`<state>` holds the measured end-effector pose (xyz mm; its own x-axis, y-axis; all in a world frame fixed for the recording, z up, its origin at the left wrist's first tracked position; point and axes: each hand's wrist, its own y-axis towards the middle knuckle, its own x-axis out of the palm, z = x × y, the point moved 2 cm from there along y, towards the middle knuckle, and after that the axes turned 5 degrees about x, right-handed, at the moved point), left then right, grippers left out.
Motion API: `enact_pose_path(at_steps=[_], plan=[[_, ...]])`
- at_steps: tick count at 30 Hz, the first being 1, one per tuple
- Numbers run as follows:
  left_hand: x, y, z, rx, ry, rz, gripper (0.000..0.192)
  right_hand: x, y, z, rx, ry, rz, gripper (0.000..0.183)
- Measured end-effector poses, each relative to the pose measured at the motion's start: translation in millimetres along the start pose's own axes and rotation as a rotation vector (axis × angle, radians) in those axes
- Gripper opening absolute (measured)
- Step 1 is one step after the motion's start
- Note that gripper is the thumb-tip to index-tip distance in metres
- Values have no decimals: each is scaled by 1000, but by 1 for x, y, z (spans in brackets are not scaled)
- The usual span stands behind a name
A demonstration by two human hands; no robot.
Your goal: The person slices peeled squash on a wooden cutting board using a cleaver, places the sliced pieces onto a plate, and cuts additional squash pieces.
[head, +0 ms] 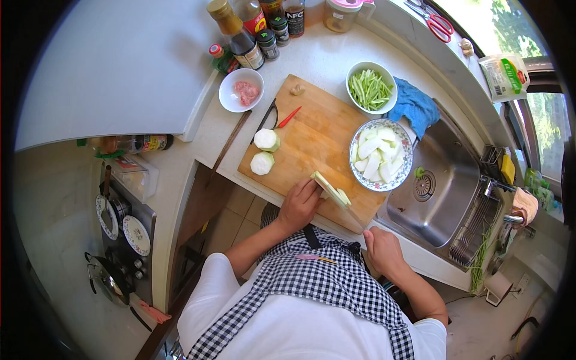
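Observation:
My right hand [384, 252] grips the handle of a kitchen knife [340, 201], whose blade lies across the near edge of a wooden cutting board [315, 130]. Bent fingers of my left hand [300, 202] press a piece of pale green vegetable [317, 176] against the board, close beside the blade. Thin cut slices [344, 196] rest on the blade's far side. Two peeled, pale vegetable chunks [262, 163] stand at the board's left. A red chili [289, 117], a black-handled peeler [270, 115] and a garlic clove [297, 89] lie farther back.
A flowered bowl of white slices [409, 155] overlaps the board's right side. Behind it are a bowl of green strips [393, 104] and a blue cloth [416, 108]. A bowl with raw meat [227, 92] stands left, near sauce bottles [240, 42]. Right is a steel sink [443, 193]; left, a stove [144, 225].

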<state>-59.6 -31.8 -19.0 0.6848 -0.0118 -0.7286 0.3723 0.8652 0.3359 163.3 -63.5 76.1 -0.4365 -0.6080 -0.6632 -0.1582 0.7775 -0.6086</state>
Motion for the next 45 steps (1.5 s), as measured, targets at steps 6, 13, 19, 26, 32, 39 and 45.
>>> enact_pose_path(at_steps=[6, 13, 19, 26, 32, 39, 45], plan=[[0, 1, 1, 4, -12, 5, 42, 22, 32, -4, -33, -22, 3, 43], [-2, -1, 2, -8, -21, -8, 42, 19, 56, 6, -15, 137, 28, 45], [2, 6, -3, -9, -16, 13, 41, 1, 32, -4, -37, 79, 156, 44], [1, 9, -6, 15, -16, 43, 39, -2, -2, -5, -15, 1, 57, 41], [1, 9, -8, 24, 3, 26, 37, -3, -2, -1, -15, -13, 35, 40], [-1, 10, -7, 35, 6, 41, 38, 11, 21, -2, -22, 17, 13, 39], [1, 10, -8, 37, 11, 12, 39, 25, 46, -2, 40, -27, 80, 48]])
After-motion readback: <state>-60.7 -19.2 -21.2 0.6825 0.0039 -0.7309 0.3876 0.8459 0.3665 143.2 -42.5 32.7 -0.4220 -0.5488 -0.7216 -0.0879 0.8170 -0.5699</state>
